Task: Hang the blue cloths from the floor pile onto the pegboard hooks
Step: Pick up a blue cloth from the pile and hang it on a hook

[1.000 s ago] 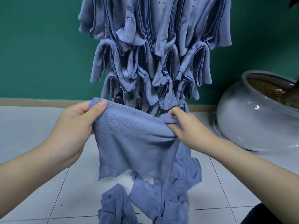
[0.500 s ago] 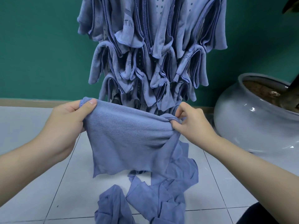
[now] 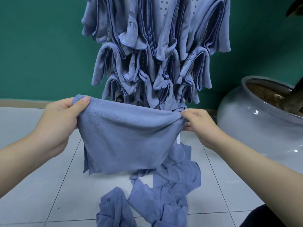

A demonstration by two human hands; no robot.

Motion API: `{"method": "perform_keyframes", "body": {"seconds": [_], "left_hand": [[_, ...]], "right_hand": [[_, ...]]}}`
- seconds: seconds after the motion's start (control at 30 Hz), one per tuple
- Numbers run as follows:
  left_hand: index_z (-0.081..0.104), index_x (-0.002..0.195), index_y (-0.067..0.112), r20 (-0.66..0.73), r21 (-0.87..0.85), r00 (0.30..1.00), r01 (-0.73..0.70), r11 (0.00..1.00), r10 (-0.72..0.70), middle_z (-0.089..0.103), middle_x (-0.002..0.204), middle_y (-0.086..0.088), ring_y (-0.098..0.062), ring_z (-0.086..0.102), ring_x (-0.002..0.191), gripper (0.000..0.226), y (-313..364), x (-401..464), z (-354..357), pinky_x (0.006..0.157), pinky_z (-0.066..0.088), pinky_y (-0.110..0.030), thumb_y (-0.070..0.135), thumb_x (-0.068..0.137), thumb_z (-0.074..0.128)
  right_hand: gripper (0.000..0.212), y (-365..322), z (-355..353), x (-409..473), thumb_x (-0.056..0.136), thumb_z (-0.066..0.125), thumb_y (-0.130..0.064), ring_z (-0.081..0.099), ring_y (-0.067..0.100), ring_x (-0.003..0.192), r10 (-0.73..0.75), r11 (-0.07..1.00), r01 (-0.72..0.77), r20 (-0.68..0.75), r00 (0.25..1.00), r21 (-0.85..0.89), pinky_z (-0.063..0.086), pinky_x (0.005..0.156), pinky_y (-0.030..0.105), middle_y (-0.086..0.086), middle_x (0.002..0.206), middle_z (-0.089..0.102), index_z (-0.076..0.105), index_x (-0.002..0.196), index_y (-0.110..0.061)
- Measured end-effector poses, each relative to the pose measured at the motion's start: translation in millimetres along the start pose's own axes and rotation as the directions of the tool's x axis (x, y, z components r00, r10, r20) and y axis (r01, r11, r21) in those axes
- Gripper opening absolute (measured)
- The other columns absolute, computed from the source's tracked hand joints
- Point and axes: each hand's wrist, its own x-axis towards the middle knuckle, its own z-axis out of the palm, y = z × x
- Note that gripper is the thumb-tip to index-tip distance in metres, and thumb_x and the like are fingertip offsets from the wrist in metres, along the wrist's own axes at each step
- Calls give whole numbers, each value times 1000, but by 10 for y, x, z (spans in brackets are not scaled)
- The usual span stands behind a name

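A blue cloth [image 3: 124,136] hangs spread between my hands in front of the pegboard. My left hand [image 3: 59,122] pinches its upper left corner with the thumb on top. My right hand [image 3: 196,125] pinches the bunched upper right corner. Behind it the white pegboard [image 3: 164,10] is almost hidden under several rows of hung blue cloths [image 3: 154,51]. On the floor below lies the pile of blue cloths [image 3: 162,195]; its far part is hidden behind the held cloth.
A large grey glazed planter [image 3: 259,122] with soil stands at the right, close to my right arm. The floor is pale tile [image 3: 41,185]; a green wall [image 3: 41,46] is behind. A dark shape [image 3: 265,217] is at the bottom right corner.
Both hands have drawn apart, stretching the cloth's top edge wider and flatter. The cloth's lower edge has lifted off the floor pile.
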Motion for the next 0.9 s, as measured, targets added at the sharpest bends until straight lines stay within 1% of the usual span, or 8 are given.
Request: {"method": "perform_keyframes", "body": {"seconds": [0.13, 0.2, 0.3, 0.43, 0.53, 0.6, 0.77, 0.9], "left_hand": [[76, 97, 13, -4, 13, 999, 34, 999, -34, 79, 100, -1, -13, 71, 87, 26, -33, 61, -50, 85, 55, -31, 26, 105, 55], [76, 98, 11, -11, 18, 999, 46, 999, -46, 79, 102, -3, -17, 71, 91, 27, -44, 84, -68, 86, 55, -32, 27, 105, 56], [76, 95, 9, -36, 15, 998, 54, 998, -54, 79, 97, -3, -19, 71, 88, 28, -51, 103, -57, 83, 55, -32, 30, 103, 60], [76, 92, 8, -87, 14, 995, 50, 999, -49, 79, 93, -4, -17, 70, 79, 24, -62, 104, -13, 80, 57, -31, 30, 97, 68], [76, 87, 8, -116, 4, 993, 38, 999, -38, 76, 79, 1, -7, 66, 62, 20, -92, 103, 13, 63, 58, -20, 26, 94, 72], [75, 87, 8, -132, 14, 991, 27, 1000, -25, 74, 79, 0, -7, 64, 58, 19, -110, 109, 23, 57, 55, -15, 25, 93, 73], [75, 88, 8, -169, 20, 985, 34, 999, -30, 74, 94, -6, -15, 64, 72, 20, -122, 165, -36, 72, 54, -26, 26, 96, 71], [74, 90, 10, -161, 13, 986, 43, 999, -41, 75, 98, -4, -17, 67, 81, 17, -122, 167, -50, 77, 53, -26, 24, 97, 69]], "right_hand": [[31, -92, -30, -11, 101, 53, -17, 69, 29, 96, 158, 921, -173, 73, 985, 348, 55, 93, 41, 16, 112, 73, 68, 117, 5], [31, -108, -38, 3, 105, 47, -17, 70, 25, 99, 181, 883, -201, 86, 980, 425, 57, 89, 38, 13, 118, 73, 68, 120, -1], [34, -122, -38, 26, 105, 48, -17, 65, 28, 110, 178, 849, -197, 86, 980, 490, 53, 95, 39, 19, 126, 69, 65, 127, 3], [29, -135, -42, 24, 105, 56, -24, 71, 24, 113, 157, 862, -192, 113, 981, 468, 54, 99, 37, 12, 121, 74, 71, 119, -4], [41, -99, -56, 27, 100, 66, -29, 67, 28, 123, 165, 896, -207, 136, 977, 392, 50, 109, 43, 17, 127, 72, 68, 128, 1], [40, -95, -64, 25, 101, 64, -28, 68, 28, 121, 187, 903, -216, 111, 976, 372, 51, 108, 43, 15, 124, 73, 68, 127, 2], [19, -160, -58, 6, 104, 57, -27, 71, 21, 85, 221, 884, -223, 53, 974, 412, 54, 91, 35, 4, 87, 77, 68, 99, -12], [15, -190, -72, 0, 104, 58, -27, 73, 18, 98, 192, 871, -207, 80, 978, 445, 53, 99, 35, 2, 99, 79, 66, 106, -15]]}}
